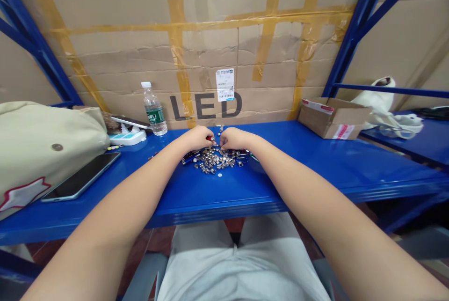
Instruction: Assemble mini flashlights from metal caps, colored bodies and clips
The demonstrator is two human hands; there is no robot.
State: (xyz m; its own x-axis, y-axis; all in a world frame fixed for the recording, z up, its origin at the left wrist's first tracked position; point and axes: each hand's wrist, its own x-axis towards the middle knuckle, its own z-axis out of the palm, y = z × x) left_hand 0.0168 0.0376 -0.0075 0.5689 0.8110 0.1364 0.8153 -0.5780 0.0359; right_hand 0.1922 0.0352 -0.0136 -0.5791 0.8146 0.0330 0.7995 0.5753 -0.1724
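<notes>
Both hands in over the parts, close together, nearly touching at the middle.

Left hand (198, 138): fingers curled down, grip narrow, at the back edge of the pile. A red-tipped part (210, 138) sits right at its fingertips, between the hands. Can't tell if it's pinched, since the back of the hand hides the contact.

Right hand (235, 138): same narrow curl, just beside the left, resting over the top of the pile. Fingertips hidden, so can't tell if it holds anything.

Pile of small silver metal parts (215, 160): loose heap on the blue steel shelf (224, 198), directly under and in front of both hands. Dark metal cylinders (191, 157) lie mixed in along its left side, with more on the right. One flat silver disc (219, 175) sits apart at the front edge.

Left along the shelf: water bottle (153, 109), upright; phone (129, 122); power strip (126, 137); tablet (82, 175), lying flat; beige bag (45, 146) against it.

Right: open cardboard box (333, 118), well away from my right hand. White cloth bag (380, 104) on the neighbouring shelf.

Behind: taped cardboard sheet (205, 106) printed LED, with a barcode label.
</notes>
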